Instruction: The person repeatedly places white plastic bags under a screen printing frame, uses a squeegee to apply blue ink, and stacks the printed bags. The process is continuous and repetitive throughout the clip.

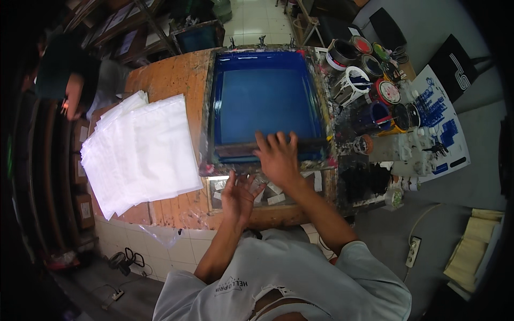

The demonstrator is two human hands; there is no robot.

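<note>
While right hand (278, 158) fingers grip squeegee (267, 147) in blue-inked screen frame (265, 104) | left hand (238, 195) fingers spread open | ink cans (369, 64) open

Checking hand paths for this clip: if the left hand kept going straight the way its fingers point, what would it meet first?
The left hand points away from the person, toward the near edge of the blue printing screen frame. It would likely meet that frame edge first, just left of the right hand, though height is unclear.

We saw a stack of white sheets (140, 150) at 9 o'clock on the wooden table (171, 75), open ink cans (369, 64) at 2 o'clock, a power strip (413, 251) on the floor at 4 o'clock.
</note>
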